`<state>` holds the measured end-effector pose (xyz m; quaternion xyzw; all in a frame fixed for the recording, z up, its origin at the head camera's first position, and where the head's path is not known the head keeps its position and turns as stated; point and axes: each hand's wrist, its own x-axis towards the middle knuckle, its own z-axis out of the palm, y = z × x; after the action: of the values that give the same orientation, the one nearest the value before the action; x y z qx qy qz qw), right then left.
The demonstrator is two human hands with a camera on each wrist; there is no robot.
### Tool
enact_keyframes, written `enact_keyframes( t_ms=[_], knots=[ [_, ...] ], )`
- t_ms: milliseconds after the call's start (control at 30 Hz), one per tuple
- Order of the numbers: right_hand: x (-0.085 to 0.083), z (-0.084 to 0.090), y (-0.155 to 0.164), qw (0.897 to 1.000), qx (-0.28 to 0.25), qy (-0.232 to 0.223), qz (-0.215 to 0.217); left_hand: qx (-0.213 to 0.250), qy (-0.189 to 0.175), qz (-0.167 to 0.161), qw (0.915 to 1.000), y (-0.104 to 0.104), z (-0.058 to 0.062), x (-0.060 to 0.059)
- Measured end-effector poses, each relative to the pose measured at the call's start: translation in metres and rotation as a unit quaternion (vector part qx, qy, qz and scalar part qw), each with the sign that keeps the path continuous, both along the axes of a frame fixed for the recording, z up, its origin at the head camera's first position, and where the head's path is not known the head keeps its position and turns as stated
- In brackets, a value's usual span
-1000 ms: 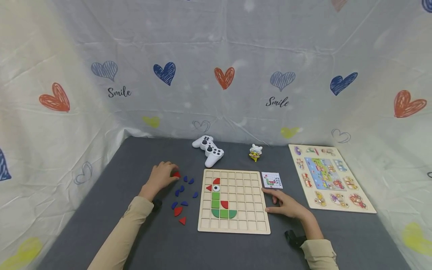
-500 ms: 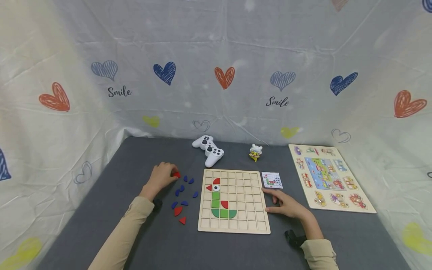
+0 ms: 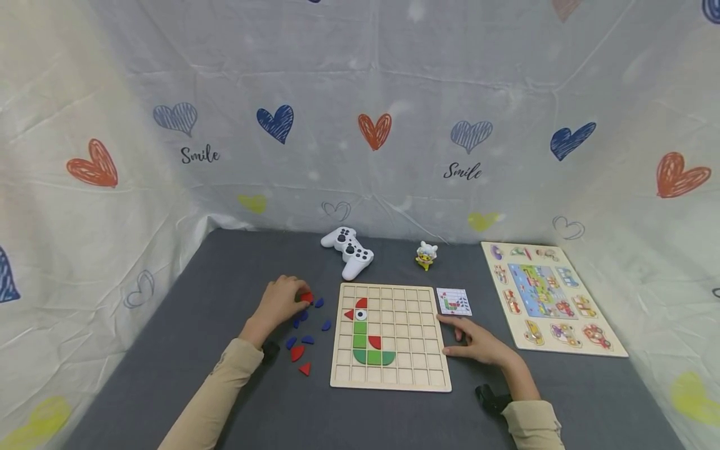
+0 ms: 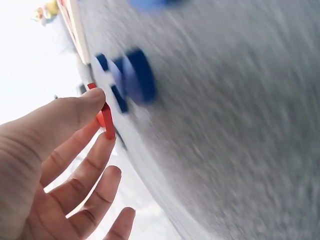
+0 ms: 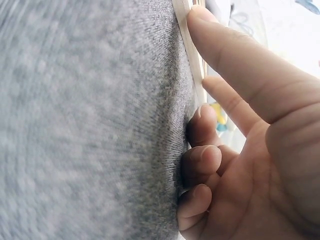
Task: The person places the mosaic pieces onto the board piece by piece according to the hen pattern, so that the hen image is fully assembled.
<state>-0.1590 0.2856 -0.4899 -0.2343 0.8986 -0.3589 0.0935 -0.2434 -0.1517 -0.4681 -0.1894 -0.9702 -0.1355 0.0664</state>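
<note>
Between thumb and fingertips my left hand [image 3: 278,304] pinches a red tile [image 4: 108,122], seen nearly edge-on in the left wrist view. It is held over the left group of loose tiles, partly covering the blue ones there. Right of it lies a wooden grid board [image 3: 413,359], on which red and green tiles and a round eye tile [image 3: 360,315] form a bird-like figure. At the board's right edge rests my right hand [image 3: 478,344], its thumb and index fingertip touching the rim while the other fingers bend loosely.
Several blue half-round tiles [image 3: 307,340], a red rounded tile [image 3: 297,353] and a red triangle [image 3: 305,369] lie left of the board. A pattern card [image 3: 454,302], a white game controller [image 3: 349,251], a small figurine [image 3: 425,255] and a picture puzzle [image 3: 554,300] stand around it.
My left hand has moved a little right, towards the board, carrying the red tile over the blue tiles. The right hand keeps its place at the board's edge.
</note>
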Motion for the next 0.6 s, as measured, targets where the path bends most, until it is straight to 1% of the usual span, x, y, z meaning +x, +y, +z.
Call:
enact_keyframes(
  t_ms=[367, 600],
  knots=[
    [0.001, -0.001, -0.001, 1.0, -0.001, -0.004, -0.001, 0.003, 0.004, -0.013, 0.9999, 0.027, -0.001, 0.021],
    [0.0, -0.001, -0.001, 1.0, 0.001, -0.008, -0.004, 0.011, 0.001, -0.02, 0.9997, 0.044, -0.003, 0.03]
  ],
)
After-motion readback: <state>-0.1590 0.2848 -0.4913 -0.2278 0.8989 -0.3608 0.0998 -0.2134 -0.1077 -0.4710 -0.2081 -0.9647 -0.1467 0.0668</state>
